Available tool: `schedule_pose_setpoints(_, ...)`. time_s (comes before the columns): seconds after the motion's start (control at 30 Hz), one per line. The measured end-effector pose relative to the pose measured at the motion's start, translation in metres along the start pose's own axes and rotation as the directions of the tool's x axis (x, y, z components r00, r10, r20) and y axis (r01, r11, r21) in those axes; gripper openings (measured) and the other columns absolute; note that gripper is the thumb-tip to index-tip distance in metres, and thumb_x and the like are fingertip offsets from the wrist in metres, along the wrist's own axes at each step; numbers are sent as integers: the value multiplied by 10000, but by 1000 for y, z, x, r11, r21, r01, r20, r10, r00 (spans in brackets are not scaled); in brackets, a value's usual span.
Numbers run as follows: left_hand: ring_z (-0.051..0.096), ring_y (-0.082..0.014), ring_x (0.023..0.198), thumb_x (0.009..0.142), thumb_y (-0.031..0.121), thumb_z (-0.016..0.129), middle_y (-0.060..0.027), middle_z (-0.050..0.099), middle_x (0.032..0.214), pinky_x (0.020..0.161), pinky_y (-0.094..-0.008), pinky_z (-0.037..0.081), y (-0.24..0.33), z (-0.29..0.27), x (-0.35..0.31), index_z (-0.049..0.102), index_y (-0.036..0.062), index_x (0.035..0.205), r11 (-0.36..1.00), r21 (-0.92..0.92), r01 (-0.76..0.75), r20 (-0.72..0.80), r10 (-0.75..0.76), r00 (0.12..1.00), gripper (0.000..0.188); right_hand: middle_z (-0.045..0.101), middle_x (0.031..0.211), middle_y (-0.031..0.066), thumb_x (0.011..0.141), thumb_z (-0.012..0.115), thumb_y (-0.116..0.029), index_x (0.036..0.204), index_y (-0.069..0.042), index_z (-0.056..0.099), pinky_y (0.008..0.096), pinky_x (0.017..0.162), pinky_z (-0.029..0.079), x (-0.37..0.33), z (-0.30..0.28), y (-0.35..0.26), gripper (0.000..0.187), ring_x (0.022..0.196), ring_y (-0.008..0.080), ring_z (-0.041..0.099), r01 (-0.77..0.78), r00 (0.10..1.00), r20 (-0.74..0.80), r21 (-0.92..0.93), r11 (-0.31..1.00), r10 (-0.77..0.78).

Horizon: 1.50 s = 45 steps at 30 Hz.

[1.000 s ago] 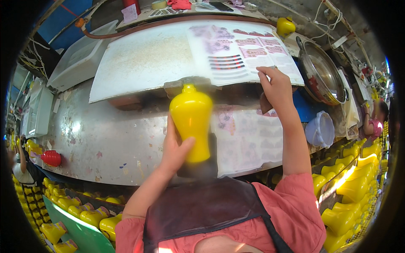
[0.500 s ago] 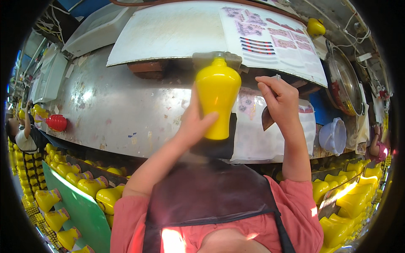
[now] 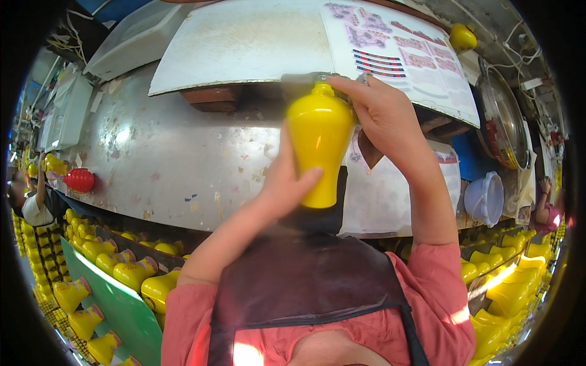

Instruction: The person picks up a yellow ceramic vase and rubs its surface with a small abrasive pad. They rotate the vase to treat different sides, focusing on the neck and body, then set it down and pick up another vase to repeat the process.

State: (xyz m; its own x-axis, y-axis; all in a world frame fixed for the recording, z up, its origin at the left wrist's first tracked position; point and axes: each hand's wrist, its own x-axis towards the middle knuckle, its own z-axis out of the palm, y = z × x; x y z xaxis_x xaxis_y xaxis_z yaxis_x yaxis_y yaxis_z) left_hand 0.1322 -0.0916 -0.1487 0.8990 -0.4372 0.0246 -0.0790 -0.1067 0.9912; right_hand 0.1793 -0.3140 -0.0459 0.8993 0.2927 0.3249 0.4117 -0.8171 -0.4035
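A glossy yellow vase stands out in the middle, its narrow neck toward the far side and its base toward me. My left hand is closed around its left side, thumb across the lower body. At the neck, the index finger of my right hand reaches to the rim or just above it; contact cannot be made out. Tucked under that hand's curled fingers is a flat brown pointed piece, perhaps a scraper. Behind the neck is a greyish block, partly hidden.
Beyond the vase, a raised white board carries a sheet of printed pink decals. A pale bucket and metal basin sit right. A red ribbed object lies left. Yellow vases crowd both sides; co-workers appear at the edges.
My right hand has moved left and away from me to the vase's neck, the brown piece still in it. The vase and left hand have shifted slightly right and nearer.
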Motion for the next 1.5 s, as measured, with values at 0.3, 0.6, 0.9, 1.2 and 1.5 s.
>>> schedule_pose_setpoints(0.3,262,-281,1544,914,151,606,-190,249,1658,1262,-406,213,4,-1,0,-31,6,1666,1000,5,28,-8,-28,1000,996,626,898,142,940,504,-19,1419,-222,602,390,625,561,-9,4,3,530,552,293,666,-58,990,120,-115,992,72)
schedule_pose_setpoints(0.6,503,-404,1413,845,205,701,-273,468,1534,1171,-441,400,-8,4,1,52,-18,1645,999,-44,14,-99,-18,995,1055,676,916,173,960,568,-86,1373,-187,636,454,712,566,-30,20,18,430,798,389,693,-37,999,-33,-76,996,34)
schedule_pose_setpoints(0.9,492,-346,1425,843,164,687,-236,462,1545,1184,-417,384,-14,6,2,73,18,1664,999,-51,5,-136,-12,991,1036,684,875,172,947,651,-154,1142,-96,741,472,689,563,-140,44,29,222,763,391,684,-346,930,90,-107,932,356)
schedule_pose_setpoints(1.2,453,-279,1440,901,85,603,-172,394,1590,1207,-400,351,-10,12,1,73,42,1678,966,-252,-54,-125,23,992,942,678,952,233,956,632,-169,1213,-104,708,493,713,574,-178,57,37,275,787,427,692,-499,851,50,-228,836,522)
schedule_pose_setpoints(1.5,463,-272,1425,930,155,590,-171,418,1571,1193,-389,363,-6,15,2,132,35,1670,971,-194,-139,-145,112,983,878,725,1088,261,938,657,-207,1243,-2,699,506,867,564,-164,41,101,369,980,424,709,-634,767,-162,-346,692,621)
